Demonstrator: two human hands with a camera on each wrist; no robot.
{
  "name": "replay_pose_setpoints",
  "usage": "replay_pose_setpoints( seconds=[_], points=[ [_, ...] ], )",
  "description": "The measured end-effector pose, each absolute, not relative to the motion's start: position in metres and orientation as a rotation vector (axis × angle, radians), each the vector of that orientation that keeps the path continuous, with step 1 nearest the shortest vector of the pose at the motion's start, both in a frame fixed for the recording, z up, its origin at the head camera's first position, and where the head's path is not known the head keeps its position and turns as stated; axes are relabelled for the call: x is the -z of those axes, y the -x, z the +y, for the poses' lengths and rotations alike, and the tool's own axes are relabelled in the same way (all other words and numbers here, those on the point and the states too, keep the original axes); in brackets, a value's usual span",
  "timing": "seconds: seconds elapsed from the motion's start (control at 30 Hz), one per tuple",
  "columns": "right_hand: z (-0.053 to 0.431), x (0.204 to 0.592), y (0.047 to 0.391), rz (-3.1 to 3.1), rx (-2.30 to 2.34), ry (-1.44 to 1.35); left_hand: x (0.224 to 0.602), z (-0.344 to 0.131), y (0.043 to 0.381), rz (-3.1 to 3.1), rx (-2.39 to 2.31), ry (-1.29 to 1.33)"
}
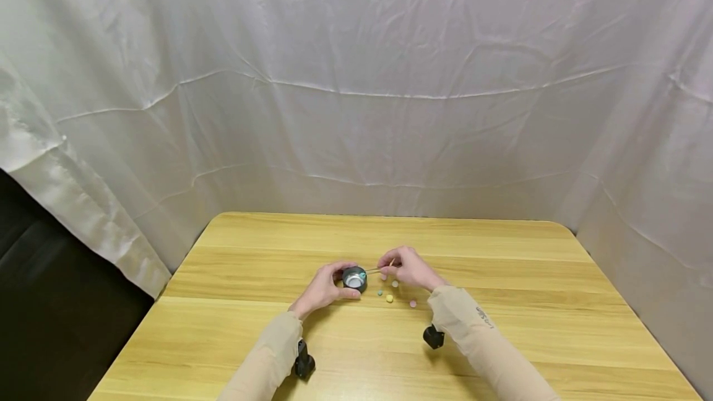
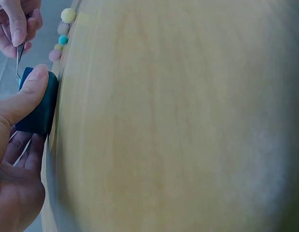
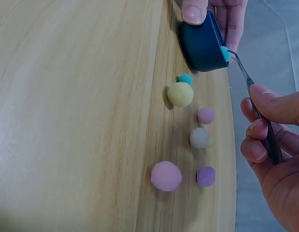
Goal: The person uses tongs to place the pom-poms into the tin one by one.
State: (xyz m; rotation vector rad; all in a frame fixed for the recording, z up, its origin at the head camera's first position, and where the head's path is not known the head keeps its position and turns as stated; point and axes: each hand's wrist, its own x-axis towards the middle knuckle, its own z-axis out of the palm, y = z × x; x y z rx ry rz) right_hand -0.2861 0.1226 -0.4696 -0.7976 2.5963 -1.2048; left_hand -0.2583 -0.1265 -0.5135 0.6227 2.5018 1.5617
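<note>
My left hand point(image 1: 324, 289) grips a small dark cup point(image 3: 200, 46) with a silvery inside, thumb on the near side and fingers on the far side. In my right hand point(image 1: 411, 267) is a pair of metal tweezers point(image 3: 246, 72), pinched between thumb and fingers. Their bent tips hold a teal pom-pom point(image 3: 225, 53) at the cup's rim, overlapping the opening in the head view. Beside the cup, in the right wrist view, lie a small teal pom-pom point(image 3: 185, 79) and a larger yellow pom-pom point(image 3: 180, 94).
Further loose pom-poms lie on the wooden table point(image 1: 501, 277) below my right hand: a large pink one point(image 3: 166, 176), a purple one point(image 3: 205, 176), a grey-white one point(image 3: 199, 138) and a small pink one point(image 3: 205, 115). Pale curtains point(image 1: 390, 141) hang behind the table.
</note>
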Motion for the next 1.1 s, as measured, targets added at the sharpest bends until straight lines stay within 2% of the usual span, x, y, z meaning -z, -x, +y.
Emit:
replay_pose_setpoints(
  seconds=[0.53,1.1],
  points=[
    [0.131,0.470,0.286,2.621,1.194,0.777,0.513,-0.126,0.258,2.501,-1.553,-0.618],
    [0.177,0.473,0.285,2.712,1.183,0.748,0.511,-0.124,0.256,2.493,-1.573,-0.632]
  ],
)
